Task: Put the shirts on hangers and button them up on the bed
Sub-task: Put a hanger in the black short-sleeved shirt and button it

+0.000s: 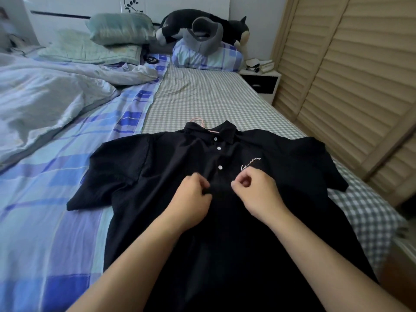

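— What is lying on the bed (pixel 202 93)?

— A black short-sleeved polo shirt (pixel 171 172) is lying face up, sleeves spreading to either side, collar pointing toward the pillows (pixel 117 28). A pink hanger (pixel 200 123) is poking out of that collar. Three white buttons (pixel 218 148) are showing down the placket.

— Any writing on the shirt?

— White script embroidery (pixel 250 163) is sitting on the chest, just beside the placket; it is too small to read.

— And the hands?

— Both are working just below the lowest button. The left hand (pixel 191 197) is curling its fingers and pinching the shirt's cloth at the placket. The right hand (pixel 255 192) is curling too, fingertips meeting the thumb at the shirt front; whether it is gripping cloth, I cannot tell.
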